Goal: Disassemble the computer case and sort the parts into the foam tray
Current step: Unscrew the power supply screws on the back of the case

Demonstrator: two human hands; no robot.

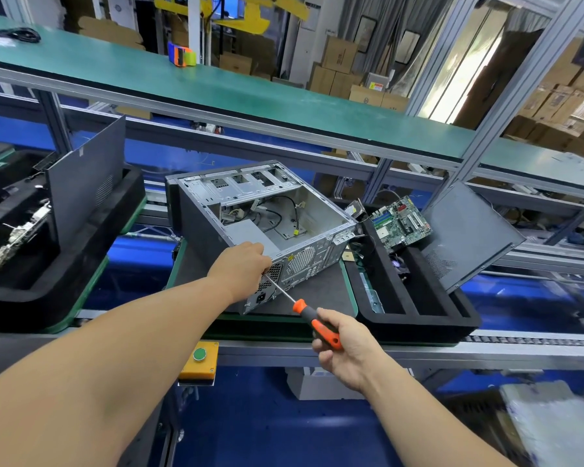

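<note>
No writing is readable. Your left hand (pixel 241 264) grips the case's (pixel 260 227) near top edge on the pallet (pixel 348 298). Your right hand (pixel 346 345) is fisted around the screwdriver (pixel 312 320), tip at the case's rear. Foam tray (pixel 418 318) sits right.

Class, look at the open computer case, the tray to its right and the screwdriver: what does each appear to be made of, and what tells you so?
Computer case: likely bare sheet steel, dull grey with punched vent holes.
Tray: probably black foam, matte with thick rounded walls.
Screwdriver: shiny metal shaft, apparently orange-and-black plastic or rubber handle.
</note>
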